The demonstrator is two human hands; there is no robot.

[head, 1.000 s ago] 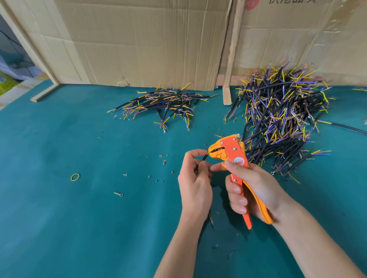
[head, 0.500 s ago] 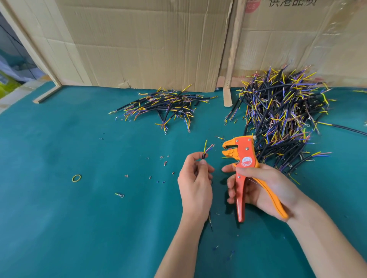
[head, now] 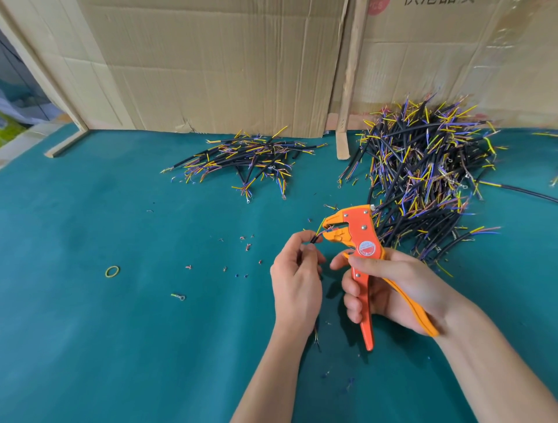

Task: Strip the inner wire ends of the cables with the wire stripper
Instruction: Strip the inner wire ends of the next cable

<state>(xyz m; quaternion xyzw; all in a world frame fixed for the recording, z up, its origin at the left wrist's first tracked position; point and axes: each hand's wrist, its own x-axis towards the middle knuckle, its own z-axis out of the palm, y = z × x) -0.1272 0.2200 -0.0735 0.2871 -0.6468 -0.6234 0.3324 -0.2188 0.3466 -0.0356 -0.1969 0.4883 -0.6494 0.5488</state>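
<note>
Feeding wire ends squarely into the gaping stripper, left hand pinching the cable, right hand gripping the handles

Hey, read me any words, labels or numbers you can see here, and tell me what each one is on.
No text here reads in full.
Round red-and-white sticker on the wire stripper: print too small to read.
Dark characters on the right cardboard box: cut off by the top edge, unreadable.
Red round mark on that box: letters blurred and cropped, unreadable.
</note>
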